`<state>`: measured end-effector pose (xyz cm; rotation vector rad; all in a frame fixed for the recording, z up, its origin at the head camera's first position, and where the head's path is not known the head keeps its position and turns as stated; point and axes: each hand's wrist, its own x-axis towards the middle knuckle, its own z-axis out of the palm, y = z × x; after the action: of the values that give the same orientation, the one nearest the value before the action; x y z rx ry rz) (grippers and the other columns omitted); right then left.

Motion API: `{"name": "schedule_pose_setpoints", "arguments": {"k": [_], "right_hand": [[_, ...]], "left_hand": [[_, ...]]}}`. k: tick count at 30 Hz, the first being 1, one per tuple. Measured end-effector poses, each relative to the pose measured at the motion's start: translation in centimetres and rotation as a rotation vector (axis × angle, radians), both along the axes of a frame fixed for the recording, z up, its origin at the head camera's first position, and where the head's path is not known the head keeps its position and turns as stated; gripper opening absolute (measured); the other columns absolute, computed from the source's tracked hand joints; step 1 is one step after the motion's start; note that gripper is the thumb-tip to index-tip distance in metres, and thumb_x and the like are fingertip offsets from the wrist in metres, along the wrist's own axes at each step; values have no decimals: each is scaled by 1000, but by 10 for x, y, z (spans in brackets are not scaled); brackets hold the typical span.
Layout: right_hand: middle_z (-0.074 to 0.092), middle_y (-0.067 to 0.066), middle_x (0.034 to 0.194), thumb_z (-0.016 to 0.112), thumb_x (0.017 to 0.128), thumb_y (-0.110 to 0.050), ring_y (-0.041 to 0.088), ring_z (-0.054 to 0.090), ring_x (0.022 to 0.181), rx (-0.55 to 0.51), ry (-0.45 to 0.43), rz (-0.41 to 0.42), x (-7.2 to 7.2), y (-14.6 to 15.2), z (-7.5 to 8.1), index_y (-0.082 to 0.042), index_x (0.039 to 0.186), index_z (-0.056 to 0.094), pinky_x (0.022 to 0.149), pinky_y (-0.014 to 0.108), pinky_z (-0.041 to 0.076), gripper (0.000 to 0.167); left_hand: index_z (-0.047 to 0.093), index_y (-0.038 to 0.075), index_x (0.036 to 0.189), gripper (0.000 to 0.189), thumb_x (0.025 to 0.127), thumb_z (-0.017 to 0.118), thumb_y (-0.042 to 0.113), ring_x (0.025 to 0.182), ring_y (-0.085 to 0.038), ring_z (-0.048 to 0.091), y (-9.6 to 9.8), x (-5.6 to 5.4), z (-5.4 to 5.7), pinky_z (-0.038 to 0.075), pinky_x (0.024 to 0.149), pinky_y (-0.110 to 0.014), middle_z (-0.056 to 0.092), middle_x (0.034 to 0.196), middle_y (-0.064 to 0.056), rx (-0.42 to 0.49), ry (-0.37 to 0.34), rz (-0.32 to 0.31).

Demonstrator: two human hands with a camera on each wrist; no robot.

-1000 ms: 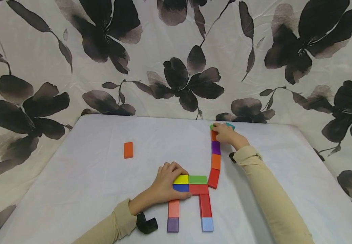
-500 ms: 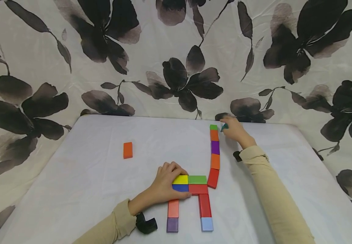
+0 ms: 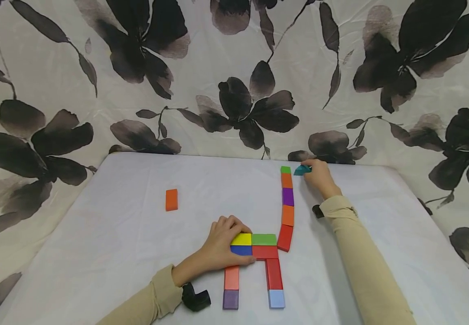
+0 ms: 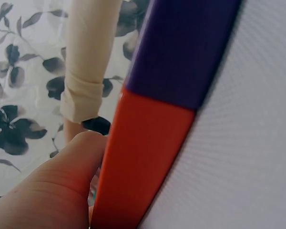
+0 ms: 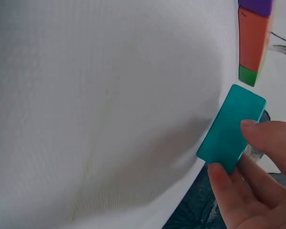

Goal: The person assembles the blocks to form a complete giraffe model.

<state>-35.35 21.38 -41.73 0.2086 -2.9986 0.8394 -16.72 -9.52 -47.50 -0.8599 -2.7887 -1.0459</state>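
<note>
My right hand (image 3: 319, 177) is at the table's far edge, right of the column's top. Between thumb and fingers it pinches a teal rectangular block (image 5: 232, 128), one end of which points toward the column's small green block (image 5: 248, 75). My left hand (image 3: 223, 246) spans the yellow block (image 3: 242, 239) and the blue block (image 3: 241, 250), fingers at their far side and thumb along the near side, reaching the red block (image 3: 265, 252). In the left wrist view the thumb (image 4: 62, 181) lies beside an orange-red block (image 4: 140, 157) with a purple one (image 4: 181, 52) beyond it.
A column of orange, purple (image 3: 288, 197) and red (image 3: 285, 238) blocks runs up from the joined blocks. A green block (image 3: 264, 239) lies beside the yellow one. Two legs end in purple (image 3: 230, 299) and light blue (image 3: 276, 299) blocks. A lone orange block (image 3: 171, 200) lies left.
My right hand has left the column's top, exposing the small green block, and moved right to take hold of the teal block, which is now tilted. My left hand stays in place.
</note>
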Motion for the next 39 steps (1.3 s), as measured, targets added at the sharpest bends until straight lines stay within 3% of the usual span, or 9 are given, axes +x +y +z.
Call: {"name": "schedule_pose_setpoints", "arguments": {"k": [24, 34, 39], "right_hand": [[53, 30, 135, 56, 89, 3, 41, 50, 121, -31, -26, 34, 5, -9, 2, 9, 131, 57, 107, 54, 37, 42], [50, 30, 139, 54, 90, 4, 43, 46, 126, -15, -60, 50, 5, -7, -1, 2, 136, 56, 109, 55, 33, 46], [52, 29, 137, 55, 88, 5, 43, 47, 125, -19, -36, 72, 3, -5, -3, 4, 134, 58, 108, 55, 34, 46]], "left_hand": [[63, 26, 113, 51, 74, 80, 54, 101, -14, 37, 0, -1, 1, 28, 81, -38, 47, 109, 7, -5, 1, -3], [64, 25, 113, 51, 74, 79, 53, 101, -14, 37, 1, 0, 2, 28, 82, -38, 47, 108, 8, -5, -6, -4], [64, 26, 113, 50, 74, 79, 54, 101, -14, 37, 1, 0, 3, 28, 81, -38, 47, 108, 8, -3, -10, -2]]}}
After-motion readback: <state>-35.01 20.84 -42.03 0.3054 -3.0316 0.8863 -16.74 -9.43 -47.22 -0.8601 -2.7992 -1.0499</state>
